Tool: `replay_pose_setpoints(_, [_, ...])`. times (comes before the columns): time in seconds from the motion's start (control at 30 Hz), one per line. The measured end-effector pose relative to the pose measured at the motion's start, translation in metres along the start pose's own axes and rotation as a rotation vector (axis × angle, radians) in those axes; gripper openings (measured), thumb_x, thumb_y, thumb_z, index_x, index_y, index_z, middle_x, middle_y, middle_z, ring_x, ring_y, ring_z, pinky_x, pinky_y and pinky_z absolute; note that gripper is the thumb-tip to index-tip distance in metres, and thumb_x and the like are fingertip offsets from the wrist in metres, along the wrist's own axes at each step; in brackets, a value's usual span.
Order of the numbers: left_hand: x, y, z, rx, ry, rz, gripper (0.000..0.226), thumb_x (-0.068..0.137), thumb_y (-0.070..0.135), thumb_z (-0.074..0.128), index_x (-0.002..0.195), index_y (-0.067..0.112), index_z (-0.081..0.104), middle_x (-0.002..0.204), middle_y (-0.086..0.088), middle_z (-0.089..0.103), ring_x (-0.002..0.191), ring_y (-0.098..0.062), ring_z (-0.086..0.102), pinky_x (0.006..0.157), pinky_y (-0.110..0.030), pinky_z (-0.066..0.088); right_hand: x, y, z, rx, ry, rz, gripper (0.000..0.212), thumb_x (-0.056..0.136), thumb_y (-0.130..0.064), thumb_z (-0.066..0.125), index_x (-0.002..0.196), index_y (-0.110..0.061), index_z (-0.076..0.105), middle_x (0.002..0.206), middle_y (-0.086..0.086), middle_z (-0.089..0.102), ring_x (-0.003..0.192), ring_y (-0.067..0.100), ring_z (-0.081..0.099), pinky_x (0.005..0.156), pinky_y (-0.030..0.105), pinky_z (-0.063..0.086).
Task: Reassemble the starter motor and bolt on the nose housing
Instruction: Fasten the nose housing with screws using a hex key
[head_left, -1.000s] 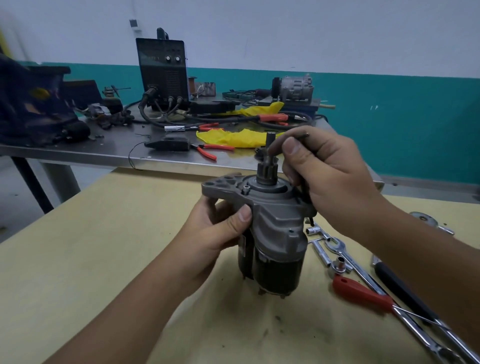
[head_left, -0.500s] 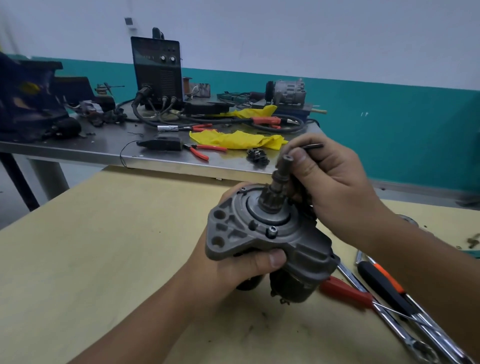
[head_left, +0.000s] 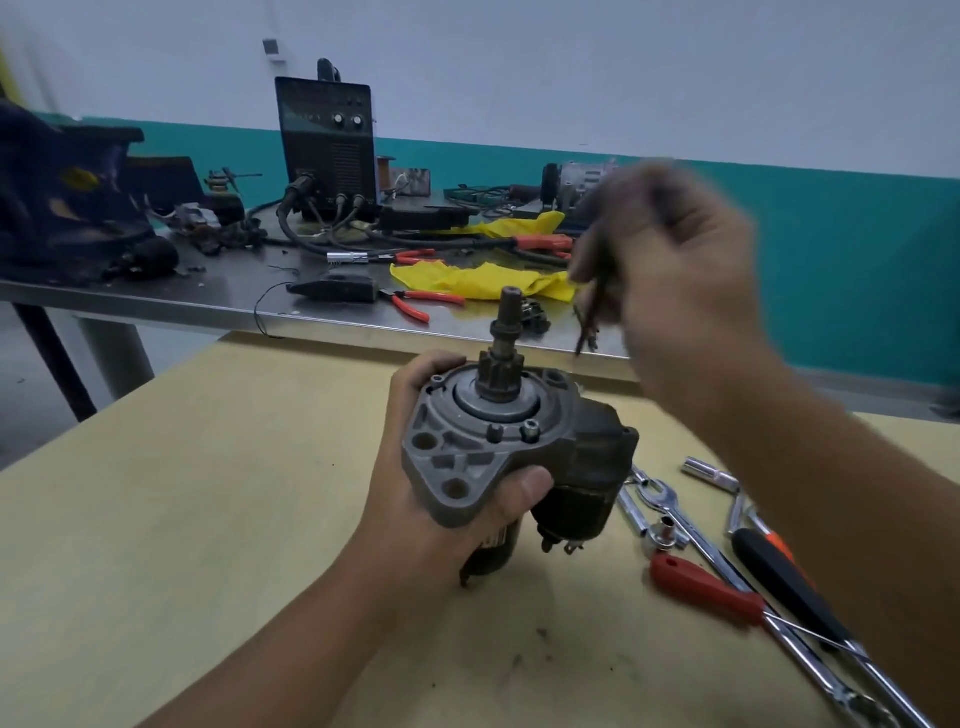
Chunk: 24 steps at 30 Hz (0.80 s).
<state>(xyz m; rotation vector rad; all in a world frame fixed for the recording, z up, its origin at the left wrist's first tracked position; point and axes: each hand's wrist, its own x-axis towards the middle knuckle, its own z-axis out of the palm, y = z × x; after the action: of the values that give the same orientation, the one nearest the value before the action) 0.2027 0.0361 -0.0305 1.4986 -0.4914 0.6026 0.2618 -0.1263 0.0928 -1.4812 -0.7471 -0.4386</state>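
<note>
My left hand (head_left: 415, 499) grips the starter motor (head_left: 519, 457) from below, holding it tilted above the yellow table (head_left: 182, 519). The grey nose housing (head_left: 467, 457) faces me, and the pinion gear and shaft (head_left: 504, 348) stick up out of it. Bolt heads sit in the housing flange. Up and to the right of the shaft, my right hand (head_left: 670, 270) is blurred, with fingers curled around a thin dark tool (head_left: 589, 322) that points downward.
Wrenches, sockets (head_left: 709, 470), a red-handled tool (head_left: 701, 587) and a black-handled screwdriver (head_left: 789, 582) lie on the table to the right. A steel bench (head_left: 208, 301) behind carries a black machine (head_left: 327, 145), red pliers (head_left: 415, 306), yellow cloth (head_left: 483, 278) and cables.
My left hand tilted the motor toward me and lifted it off the table. My right hand let go of the shaft and rose up and right with the thin tool.
</note>
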Motion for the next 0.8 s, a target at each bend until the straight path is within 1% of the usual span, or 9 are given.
replay_pose_setpoints(0.03, [0.000,0.000,-0.001,-0.002,0.005,-0.002,0.076,0.075,0.017,0.082,0.136,0.019,0.036,0.124,0.017,0.065,0.116,-0.009,0.066,0.093,-0.016,0.052,0.003,-0.008,-0.005,0.121,0.075,-0.009,0.023,0.108,-0.025,0.048,0.093,-0.019,0.063,0.066,0.005,0.065,0.045,0.018,0.049,0.042,0.024,0.037])
replay_pose_setpoints(0.07, [-0.001,0.001,-0.001,-0.003,0.008,-0.006,0.075,0.076,0.015,0.081,0.136,0.017,0.035,0.123,0.016,0.064,0.116,-0.009,0.066,0.094,-0.016,0.051,0.003,-0.014,-0.007,0.217,0.094,-0.017,0.024,0.110,-0.027,0.045,0.094,-0.017,0.062,0.065,0.008,0.066,0.041,0.020,0.046,0.042,0.023,0.035])
replay_pose_setpoints(0.13, [-0.002,0.001,-0.002,0.005,0.023,-0.017,0.076,0.075,0.016,0.081,0.135,0.016,0.035,0.123,0.013,0.065,0.116,-0.009,0.066,0.094,-0.016,0.051,-0.008,-0.018,-0.004,0.296,0.008,-0.001,0.025,0.110,-0.030,0.043,0.095,-0.017,0.058,0.065,0.011,0.068,0.036,0.022,0.049,0.041,0.022,0.038])
replay_pose_setpoints(0.2, [-0.001,0.001,-0.004,0.025,0.044,-0.021,0.078,0.069,0.021,0.082,0.132,0.017,0.035,0.123,0.005,0.065,0.116,-0.009,0.066,0.095,-0.017,0.051,-0.025,-0.015,0.005,0.311,-0.092,0.064,0.024,0.108,-0.034,0.044,0.095,-0.017,0.056,0.065,0.014,0.068,0.036,0.025,0.055,0.040,0.025,0.043])
replay_pose_setpoints(0.27, [0.000,0.003,-0.005,0.054,0.053,-0.021,0.079,0.063,0.026,0.082,0.128,0.019,0.036,0.122,0.003,0.063,0.113,-0.005,0.066,0.094,-0.016,0.051,-0.036,-0.009,0.013,0.335,-0.111,0.122,0.025,0.104,-0.038,0.046,0.095,-0.018,0.055,0.066,0.015,0.068,0.037,0.025,0.058,0.041,0.028,0.046])
replay_pose_setpoints(0.33, [0.000,0.004,-0.005,0.062,0.056,-0.037,0.080,0.060,0.030,0.082,0.126,0.021,0.037,0.121,0.006,0.064,0.111,-0.003,0.067,0.093,-0.016,0.051,-0.038,-0.005,0.016,0.378,-0.063,0.168,0.026,0.103,-0.041,0.045,0.093,-0.020,0.056,0.066,0.014,0.067,0.037,0.024,0.058,0.042,0.029,0.047])
replay_pose_setpoints(0.47, [0.000,0.005,-0.003,0.089,0.052,-0.055,0.081,0.053,0.033,0.081,0.121,0.024,0.038,0.113,0.030,0.065,0.107,0.003,0.066,0.090,-0.013,0.051,-0.036,-0.004,0.017,0.404,-0.045,0.196,0.026,0.102,-0.042,0.047,0.091,-0.021,0.058,0.067,0.015,0.067,0.038,0.025,0.060,0.042,0.030,0.047])
replay_pose_setpoints(0.63, [0.001,0.003,-0.003,0.098,0.039,-0.026,0.079,0.056,0.031,0.081,0.122,0.021,0.037,0.115,0.033,0.064,0.108,0.006,0.065,0.089,-0.009,0.049,-0.039,-0.004,0.016,0.396,-0.012,0.176,0.027,0.106,-0.038,0.043,0.091,-0.020,0.056,0.065,0.014,0.066,0.038,0.025,0.060,0.041,0.030,0.048])
replay_pose_setpoints(0.8, [0.002,0.001,-0.001,0.128,0.016,0.016,0.077,0.059,0.030,0.081,0.121,0.021,0.037,0.118,0.041,0.059,0.109,0.012,0.062,0.090,-0.004,0.046,-0.037,-0.005,0.013,0.362,-0.048,0.144,0.023,0.098,-0.040,0.050,0.093,-0.018,0.054,0.066,0.016,0.066,0.037,0.027,0.060,0.041,0.033,0.049])
